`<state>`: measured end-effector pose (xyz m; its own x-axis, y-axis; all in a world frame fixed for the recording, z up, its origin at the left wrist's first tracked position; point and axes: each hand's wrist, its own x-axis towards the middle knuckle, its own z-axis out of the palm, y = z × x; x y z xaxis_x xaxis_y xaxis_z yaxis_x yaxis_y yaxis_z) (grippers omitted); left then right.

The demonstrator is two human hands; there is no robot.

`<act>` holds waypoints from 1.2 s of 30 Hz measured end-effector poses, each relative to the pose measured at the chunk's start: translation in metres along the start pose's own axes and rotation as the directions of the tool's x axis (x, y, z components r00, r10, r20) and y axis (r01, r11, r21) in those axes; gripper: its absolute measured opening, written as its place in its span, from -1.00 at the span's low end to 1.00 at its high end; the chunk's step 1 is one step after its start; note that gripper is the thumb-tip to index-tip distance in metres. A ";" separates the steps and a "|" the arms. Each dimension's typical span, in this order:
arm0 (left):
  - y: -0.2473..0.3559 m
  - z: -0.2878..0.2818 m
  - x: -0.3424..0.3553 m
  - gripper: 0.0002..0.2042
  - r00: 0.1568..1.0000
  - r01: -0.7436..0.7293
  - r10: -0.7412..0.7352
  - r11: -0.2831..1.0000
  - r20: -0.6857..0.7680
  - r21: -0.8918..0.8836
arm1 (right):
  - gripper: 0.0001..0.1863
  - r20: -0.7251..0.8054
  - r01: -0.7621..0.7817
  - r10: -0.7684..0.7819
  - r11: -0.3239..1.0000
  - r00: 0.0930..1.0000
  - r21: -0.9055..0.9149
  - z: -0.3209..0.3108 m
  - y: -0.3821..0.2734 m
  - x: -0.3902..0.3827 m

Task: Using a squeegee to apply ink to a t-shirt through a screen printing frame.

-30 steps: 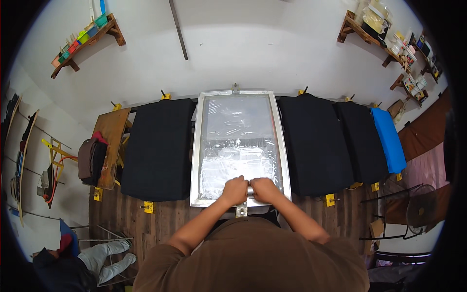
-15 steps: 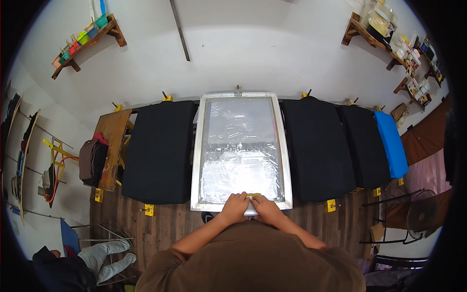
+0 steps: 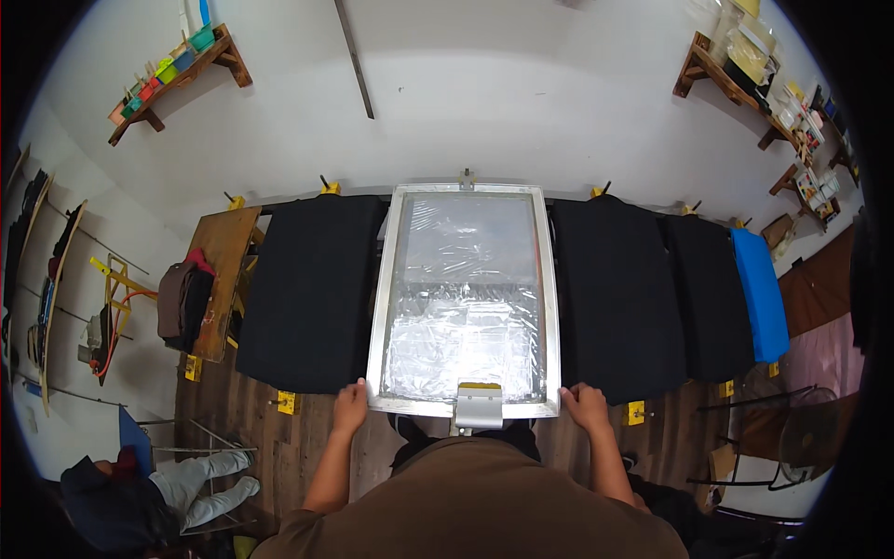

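Note:
A silkscreen frame [image 3: 378, 307] with a pale metal border and shiny, wrinkled clear film over its mesh lies in front of me. At its near left corner is my left hand [image 3: 350, 408], fingers curled against the frame's side. My right hand [image 3: 585, 407] is closed at the near right corner, its thumb against the metal edge. Between them, a silvery metal piece with a yellow strip [image 3: 480, 406] sits over the middle of the near edge; neither hand touches it. The undersides of both hands are hidden.
Black-covered boards [image 3: 312, 293] flank the frame, with more black [image 3: 619, 298] and a blue one [image 3: 759, 293] to the right. Folded garments [image 3: 183, 298] rest on a wooden board at left. Yellow brackets [image 3: 287, 402] stick out below. A person [image 3: 121, 508] sits lower left.
Both hands have left the metal piece at the near edge and moved apart to the frame's two near corners. The view has shifted slightly.

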<state>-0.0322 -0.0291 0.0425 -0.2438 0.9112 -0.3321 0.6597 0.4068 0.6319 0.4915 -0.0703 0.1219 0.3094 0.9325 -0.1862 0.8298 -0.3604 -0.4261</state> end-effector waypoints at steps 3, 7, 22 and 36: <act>-0.017 0.025 0.012 -0.28 0.989 0.016 -0.003 0.996 0.150 -0.091 | -0.55 0.263 0.111 -0.112 0.994 0.958 0.018 0.040 0.033 0.009; 0.009 0.040 0.014 -0.22 0.985 0.168 -0.173 0.975 -0.024 -0.142 | -0.51 0.249 0.146 -0.175 0.981 0.953 0.131 0.069 0.062 0.006; -0.034 0.044 0.048 -0.17 0.969 0.161 -0.140 0.983 0.204 -0.087 | -0.54 0.193 -0.117 0.044 0.914 0.980 0.388 0.063 0.021 -0.017; 0.016 -0.026 0.013 -0.31 0.996 -0.001 0.018 0.980 0.085 -0.201 | -0.42 -0.095 -0.061 0.133 0.840 0.987 0.540 0.038 -0.007 -0.038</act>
<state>-0.0438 -0.0089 0.0663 -0.1708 0.9097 -0.3786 0.5038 0.4108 0.7599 0.4565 -0.1040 0.0986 0.4595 0.8744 -0.1561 0.4272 -0.3716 -0.8242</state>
